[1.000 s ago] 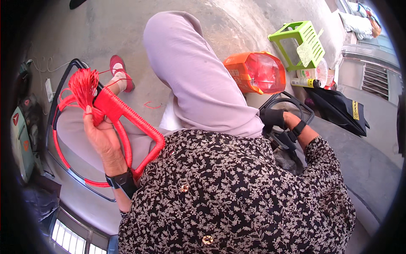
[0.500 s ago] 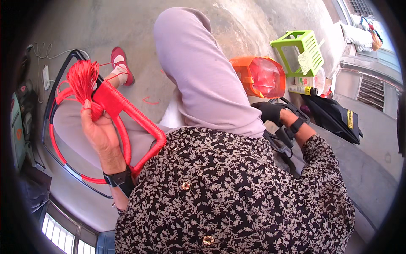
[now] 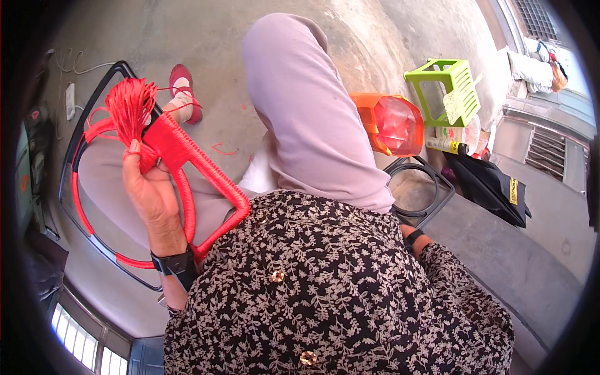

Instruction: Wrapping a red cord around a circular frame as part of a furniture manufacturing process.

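Observation:
My left hand (image 3: 153, 190) is closed around the lower end of a bundle of red cord (image 3: 132, 109), its thumb pressed on the strands. Behind the fingers is a black metal frame (image 3: 92, 119) partly wrapped in red cord, resting over my left thigh. Tight red windings (image 3: 212, 175) cover its inner bars. My right hand is tucked between my thigh and blouse; only the right wrist (image 3: 420, 242) with its black band shows, the fingers hidden. Close by that wrist lies another black frame with a round hoop (image 3: 420, 190).
An orange container (image 3: 390, 125) with a clear plastic bag inside stands right of my knee. Beyond it are a green slatted stool (image 3: 447, 90), a yellow-and-black tube (image 3: 447, 146) and a black bag (image 3: 490, 184). A white cable (image 3: 78, 70) lies on the floor at left.
My right hand has moved down and back from the black hoop frame, out of sight against my body. The left hand keeps its hold on the cord. The view has shifted slightly.

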Demonstrator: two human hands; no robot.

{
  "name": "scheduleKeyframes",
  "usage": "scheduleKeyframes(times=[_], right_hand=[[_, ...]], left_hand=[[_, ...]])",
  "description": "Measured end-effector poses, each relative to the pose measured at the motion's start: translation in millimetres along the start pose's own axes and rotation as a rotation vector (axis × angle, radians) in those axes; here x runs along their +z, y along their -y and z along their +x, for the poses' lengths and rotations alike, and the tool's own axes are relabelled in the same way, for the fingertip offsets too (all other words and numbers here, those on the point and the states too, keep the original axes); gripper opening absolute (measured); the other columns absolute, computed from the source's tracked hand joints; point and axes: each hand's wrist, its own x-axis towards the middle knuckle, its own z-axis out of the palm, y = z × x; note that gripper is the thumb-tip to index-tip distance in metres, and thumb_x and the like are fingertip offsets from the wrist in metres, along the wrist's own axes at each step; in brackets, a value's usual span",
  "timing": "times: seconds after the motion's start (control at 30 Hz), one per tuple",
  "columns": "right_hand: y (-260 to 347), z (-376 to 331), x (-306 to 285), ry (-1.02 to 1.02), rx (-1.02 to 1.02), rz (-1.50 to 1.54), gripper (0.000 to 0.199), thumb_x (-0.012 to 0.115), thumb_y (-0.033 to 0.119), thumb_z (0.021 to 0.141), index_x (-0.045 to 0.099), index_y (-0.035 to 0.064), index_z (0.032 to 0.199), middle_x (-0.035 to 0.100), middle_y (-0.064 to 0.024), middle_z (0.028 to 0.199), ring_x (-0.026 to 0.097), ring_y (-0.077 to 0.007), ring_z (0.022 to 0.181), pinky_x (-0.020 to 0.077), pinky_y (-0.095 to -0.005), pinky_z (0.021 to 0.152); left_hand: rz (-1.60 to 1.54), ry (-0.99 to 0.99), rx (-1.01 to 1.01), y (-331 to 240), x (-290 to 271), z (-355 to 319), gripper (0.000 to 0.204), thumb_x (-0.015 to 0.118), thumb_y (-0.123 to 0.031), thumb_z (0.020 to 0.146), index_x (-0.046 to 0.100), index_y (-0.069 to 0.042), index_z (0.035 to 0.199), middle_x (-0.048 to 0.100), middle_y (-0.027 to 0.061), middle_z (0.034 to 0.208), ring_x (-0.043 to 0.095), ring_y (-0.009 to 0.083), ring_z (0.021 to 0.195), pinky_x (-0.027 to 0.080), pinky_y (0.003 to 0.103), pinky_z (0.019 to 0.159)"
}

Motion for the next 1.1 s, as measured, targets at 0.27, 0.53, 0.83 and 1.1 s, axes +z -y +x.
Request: scheduleKeyframes(times=[0.27, 0.53, 0.83, 1.1], right_hand=[[38.4, 6.4, -24.2, -0.150, -0.119, 0.079, 0.032, 0.058, 0.031, 0.089, 0.060, 0.0097, 0.113, 0.060, -0.0040, 0.094, 0.055, -0.0160, 0.083, 0.0441, -0.0313, 0.075], [230.5, -51.2, -142.1, -0.338, -0.388, 0.193, 0.028, 0.057, 0.032, 0.091, 0.062, 0.0105, 0.107, 0.059, -0.0016, 0.076, 0.054, -0.0114, 0.067, 0.0454, -0.0278, 0.060], [366.3, -215.2, -196.8, -0.716, -1.254, 0.117, 0.034, 0.041, 0.030, 0.100, 0.057, 0.0092, 0.122, 0.056, 0.0005, 0.075, 0.049, -0.0073, 0.058, 0.0420, -0.0220, 0.055], [367.6, -267.9, -249.1, -0.996, -1.522, 0.194, 0.045, 0.050, 0.031, 0.093, 0.050, 0.0024, 0.128, 0.061, -0.0057, 0.096, 0.057, -0.0140, 0.080, 0.0472, -0.0287, 0.072]], left_hand=[[-0.007, -0.077, -0.018, -1.3, 1.0, -3.9, 0.029, 0.051, -0.020, 0.094, 0.055, -0.002, 0.117, 0.061, 0.0097, 0.116, 0.060, 0.0221, 0.104, 0.048, 0.040, 0.092], [-0.014, 0.020, 0.018, 1.3, 3.4, -5.4, 0.023, 0.051, -0.017, 0.094, 0.056, -0.003, 0.111, 0.063, 0.0072, 0.108, 0.062, 0.0189, 0.096, 0.052, 0.037, 0.084], [-0.018, 0.063, 0.013, 5.8, -0.5, -3.3, 0.027, 0.049, -0.019, 0.095, 0.055, -0.002, 0.115, 0.063, 0.0095, 0.113, 0.061, 0.0213, 0.102, 0.049, 0.039, 0.091], [0.009, 0.096, 0.018, 3.8, 3.4, -3.8, 0.026, 0.050, -0.019, 0.095, 0.056, -0.002, 0.114, 0.063, 0.0090, 0.111, 0.061, 0.0208, 0.101, 0.049, 0.039, 0.090]])
